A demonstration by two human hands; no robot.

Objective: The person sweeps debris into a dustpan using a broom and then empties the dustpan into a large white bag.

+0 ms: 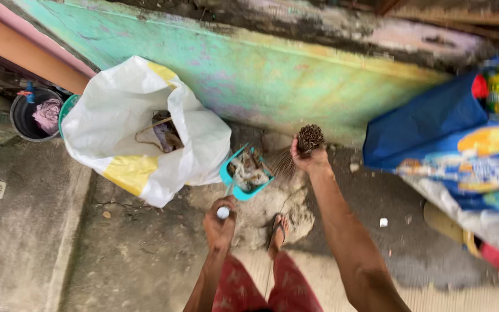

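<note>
2 hands at work: left hand (219,222) closed round handle of teal dustpan (247,175), full of scraps, low on concrete floor (145,254) beside open white sack (140,130); right hand (308,157) gripping stick broom (301,147), bristles just beside dustpan.

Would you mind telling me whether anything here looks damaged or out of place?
The wall stands out: its green paint is stained, peeling and blackened along the top. The concrete floor is cracked and littered with small scraps.
</note>
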